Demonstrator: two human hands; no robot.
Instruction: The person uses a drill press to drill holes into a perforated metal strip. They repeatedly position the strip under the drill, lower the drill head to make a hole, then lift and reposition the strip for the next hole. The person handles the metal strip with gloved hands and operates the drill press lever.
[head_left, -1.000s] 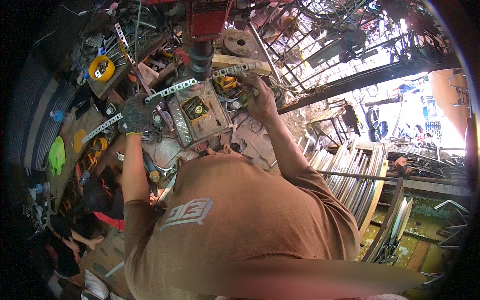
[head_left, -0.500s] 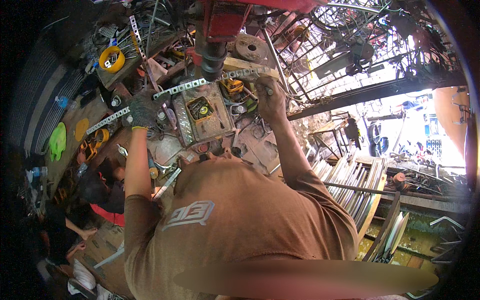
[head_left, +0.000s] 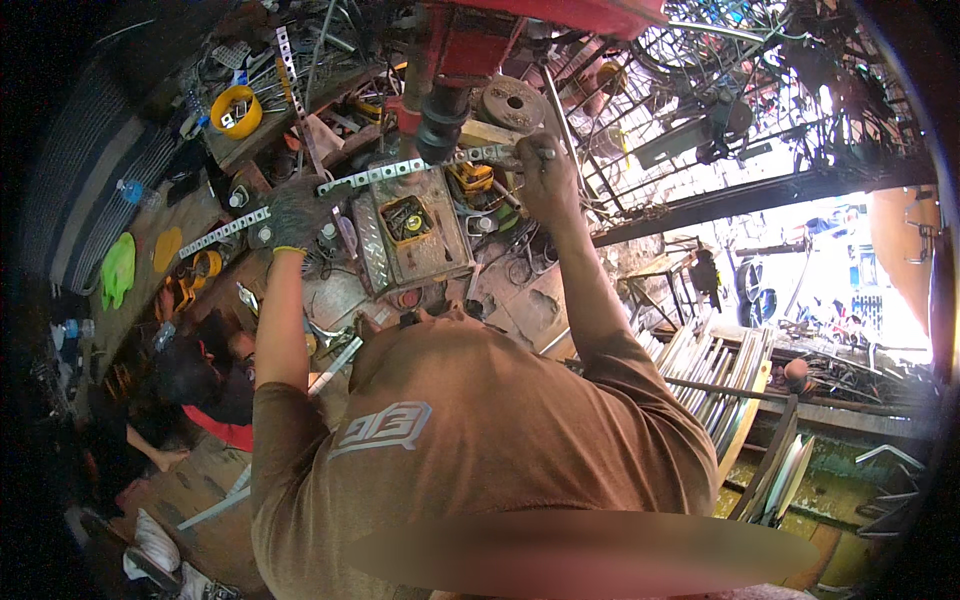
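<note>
A long metal strip with a row of holes (head_left: 372,176) runs slantwise under the dark spindle (head_left: 442,125) of a red machine (head_left: 480,45). My left hand (head_left: 290,215), in a dark knitted glove with a yellow cuff, is closed round the strip left of the spindle. At the strip's right end my bare right hand (head_left: 550,185) is closed on it, the fingers curled in. Below the strip sits a worn metal block (head_left: 445,262) with a recess, where a yellow container (head_left: 393,232) holds small metal pieces. The contact between spindle and strip is hard to see.
A yellow tub (head_left: 252,118) of metal parts stands at upper left, near another holed strip (head_left: 287,70). A round metal disc (head_left: 514,104) lies behind the spindle. Metal rods and wire clutter the upper right. A person (head_left: 205,375) sits low at the left.
The whole view has shifted slightly, with most things a little further right. My right hand has moved slightly up at the strip's end. Both hands keep their hold on the strip.
</note>
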